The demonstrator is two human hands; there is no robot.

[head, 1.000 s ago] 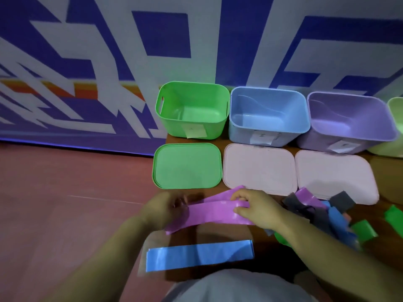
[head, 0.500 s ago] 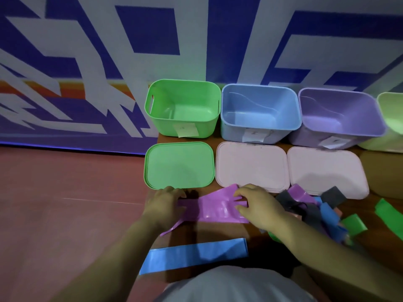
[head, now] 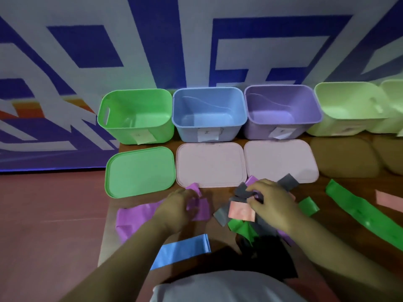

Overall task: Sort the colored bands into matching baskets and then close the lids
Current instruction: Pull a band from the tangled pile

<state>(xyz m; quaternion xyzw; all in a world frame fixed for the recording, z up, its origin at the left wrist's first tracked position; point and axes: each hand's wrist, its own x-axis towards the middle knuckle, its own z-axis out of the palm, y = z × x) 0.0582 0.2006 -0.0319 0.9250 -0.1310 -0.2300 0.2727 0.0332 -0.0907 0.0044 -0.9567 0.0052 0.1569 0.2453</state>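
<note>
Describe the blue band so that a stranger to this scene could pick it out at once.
Start at the table with baskets lined along the wall, then come to its near edge, below the left hand. The blue band lies flat there on its own, unlike the purple band in that hand and the tangled pile to its right.
</note>
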